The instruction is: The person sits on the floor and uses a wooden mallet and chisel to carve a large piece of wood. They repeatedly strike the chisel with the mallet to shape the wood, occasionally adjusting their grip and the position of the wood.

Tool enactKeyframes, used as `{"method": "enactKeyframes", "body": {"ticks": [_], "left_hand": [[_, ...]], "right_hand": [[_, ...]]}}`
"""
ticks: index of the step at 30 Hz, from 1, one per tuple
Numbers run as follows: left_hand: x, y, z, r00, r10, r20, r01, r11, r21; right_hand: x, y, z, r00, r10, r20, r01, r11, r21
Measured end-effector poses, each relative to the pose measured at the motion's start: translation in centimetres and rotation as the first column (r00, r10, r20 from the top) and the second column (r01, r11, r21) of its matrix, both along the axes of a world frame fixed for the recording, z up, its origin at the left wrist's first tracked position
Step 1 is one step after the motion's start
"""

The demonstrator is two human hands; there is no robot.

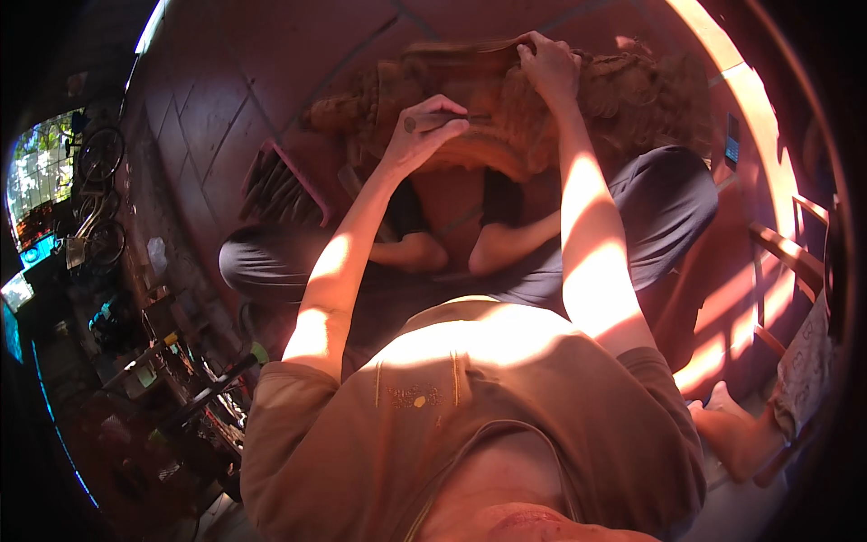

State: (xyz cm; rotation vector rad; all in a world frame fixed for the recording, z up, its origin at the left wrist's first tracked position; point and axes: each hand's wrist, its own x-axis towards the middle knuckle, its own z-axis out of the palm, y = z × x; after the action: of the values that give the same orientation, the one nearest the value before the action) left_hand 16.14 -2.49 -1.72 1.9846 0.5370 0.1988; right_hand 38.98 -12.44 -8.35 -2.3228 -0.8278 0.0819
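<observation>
A brown wooden carving (506, 117) with deep ornate relief lies across the floor in front of my folded legs. My left hand (417, 137) is closed around a slim dark carving tool (442, 118). The tool's round butt shows by my palm, and its thin tip points right, over the middle of the carving. At the far edge of the wood, my right hand (551, 70) is closed with bent fingers gripping the rim. The carving's ends look blurred, so fine detail is hard to make out.
Left of the carving, several dark rod-shaped tools (275, 185) lie by a pinkish-red edge. A dark phone-like object (731, 140) rests on the tiles at right. Another person's bare foot (722, 406) is at lower right, near a wooden chair (787, 253). Bicycles (99, 158) and clutter stand far left.
</observation>
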Motion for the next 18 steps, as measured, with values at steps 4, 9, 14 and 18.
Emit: {"method": "enactKeyframes", "body": {"ticks": [4,9,14,18], "left_hand": [[-1.0,1.0,-1.3,0.996,-0.086,0.027,0.086,0.996,0.014],[-2.4,5.2,0.2,0.993,-0.114,-0.012,0.115,0.979,0.166],[-2.5,3.1,1.4,0.994,-0.106,-0.018,0.107,0.948,0.299],[-0.3,0.7,1.9,0.994,-0.112,0.000,0.108,0.962,0.252]], "right_hand": [[-0.4,0.0,-0.3,1.000,0.019,-0.008,-0.018,1.000,0.021],[0.2,-0.4,0.3,1.000,-0.025,-0.001,0.025,1.000,-0.015],[-0.7,0.1,0.4,0.999,-0.035,-0.031,0.035,0.999,0.009],[-0.9,0.6,0.1,0.997,-0.076,0.000,0.076,0.996,0.038]]}}
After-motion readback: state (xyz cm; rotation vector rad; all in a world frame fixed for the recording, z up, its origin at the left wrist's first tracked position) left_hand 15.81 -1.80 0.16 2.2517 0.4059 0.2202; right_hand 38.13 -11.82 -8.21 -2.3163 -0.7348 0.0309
